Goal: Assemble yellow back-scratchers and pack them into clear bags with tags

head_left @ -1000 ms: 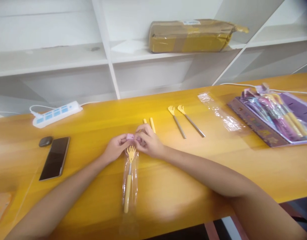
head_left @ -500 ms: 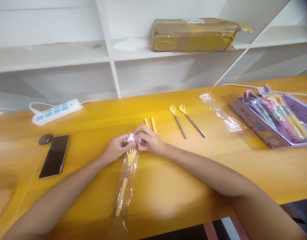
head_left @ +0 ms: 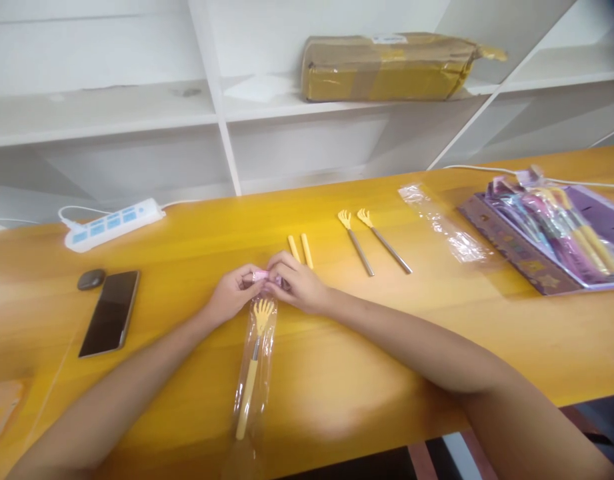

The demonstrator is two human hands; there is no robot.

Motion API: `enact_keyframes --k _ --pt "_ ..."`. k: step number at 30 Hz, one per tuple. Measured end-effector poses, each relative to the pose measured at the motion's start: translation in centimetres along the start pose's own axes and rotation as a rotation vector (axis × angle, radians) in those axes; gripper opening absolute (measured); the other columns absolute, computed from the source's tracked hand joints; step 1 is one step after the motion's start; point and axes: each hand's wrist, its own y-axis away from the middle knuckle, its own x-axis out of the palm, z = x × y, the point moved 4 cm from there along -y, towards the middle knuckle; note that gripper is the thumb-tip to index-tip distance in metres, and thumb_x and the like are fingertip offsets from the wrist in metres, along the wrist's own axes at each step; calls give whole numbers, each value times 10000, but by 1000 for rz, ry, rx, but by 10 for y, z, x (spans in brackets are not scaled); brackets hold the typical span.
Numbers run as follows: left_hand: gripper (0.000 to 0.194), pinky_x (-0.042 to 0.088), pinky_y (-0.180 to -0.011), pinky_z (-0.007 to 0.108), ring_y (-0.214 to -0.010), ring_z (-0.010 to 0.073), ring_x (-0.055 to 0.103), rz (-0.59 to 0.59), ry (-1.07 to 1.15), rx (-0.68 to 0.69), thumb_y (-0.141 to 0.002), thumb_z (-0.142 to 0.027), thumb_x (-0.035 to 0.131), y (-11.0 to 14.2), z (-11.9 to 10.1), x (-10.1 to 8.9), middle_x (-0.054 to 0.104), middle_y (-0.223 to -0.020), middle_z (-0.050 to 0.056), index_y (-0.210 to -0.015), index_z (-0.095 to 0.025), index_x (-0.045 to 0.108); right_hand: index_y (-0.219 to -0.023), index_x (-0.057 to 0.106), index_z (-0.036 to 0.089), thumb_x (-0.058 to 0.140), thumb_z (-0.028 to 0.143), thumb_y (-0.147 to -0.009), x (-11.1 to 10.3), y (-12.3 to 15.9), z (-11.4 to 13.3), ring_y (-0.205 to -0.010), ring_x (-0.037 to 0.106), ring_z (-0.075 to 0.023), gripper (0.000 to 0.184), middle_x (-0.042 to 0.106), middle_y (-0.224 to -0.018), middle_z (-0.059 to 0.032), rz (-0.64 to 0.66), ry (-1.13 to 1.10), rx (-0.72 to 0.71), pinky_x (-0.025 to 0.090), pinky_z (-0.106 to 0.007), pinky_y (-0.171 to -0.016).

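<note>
A yellow hand-shaped back scratcher [head_left: 253, 363] lies in a clear plastic sleeve [head_left: 259, 400] on the orange table [head_left: 337, 373], its claw end away from me. My left hand [head_left: 231, 297] and my right hand [head_left: 297, 283] both pinch the sleeve's pink header card [head_left: 261, 275] at the far end, fingers closed on it. Just beyond my right hand lie two loose yellow handles [head_left: 300, 250]. Further right lie two bare metal scratcher rods with yellow claws [head_left: 374, 240].
An empty clear sleeve [head_left: 444, 223] and a purple box of packaged scratchers [head_left: 551, 233] sit at the right. A phone [head_left: 110, 312], a small dark object [head_left: 91, 279] and a white power strip [head_left: 114, 223] are at the left. A taped cardboard parcel [head_left: 387, 67] rests on the white shelf behind.
The near end of the sleeved scratcher has swung slightly: left half a second ago, now partly back toward centre. Both hands stay pinched on the pink header.
</note>
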Motion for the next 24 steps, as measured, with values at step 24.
enact_keyframes --k 24 --pt "384 564 -880 336 -927 227 731 -70 3 44 -942 -528 706 -1 4 -4 785 -1019 72 -1103 -181 734 -1144 379 230 529 327 -1046 17 8 -13 -527 446 -96 204 520 -717 72 20 -317 214 295 -229 -512"
